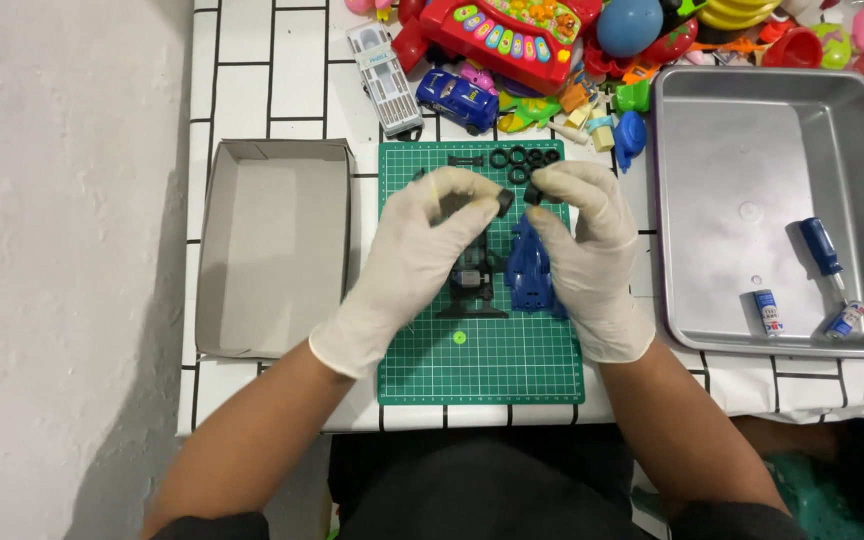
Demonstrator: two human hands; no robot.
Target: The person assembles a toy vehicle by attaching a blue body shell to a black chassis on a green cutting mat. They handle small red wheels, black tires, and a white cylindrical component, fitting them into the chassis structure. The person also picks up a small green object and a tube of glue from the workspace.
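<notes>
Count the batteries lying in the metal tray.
2: one battery lies near the front wall of the metal tray, another battery to its right below the blue screwdriver. None seem hidden.

White wall (62, 200), grid-patterned table (282, 90)

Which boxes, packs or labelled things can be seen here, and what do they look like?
Cardboard box: left of the green mat, open, grey-brown, rectangular.
White pack: above the mat, long, clear-fronted, slim pieces in a row inside.
Small battery: in the metal tray, blue and white label with a red patch.
Second battery: beside it, by the screwdriver tip, same colours.
No screens or signs.
</notes>
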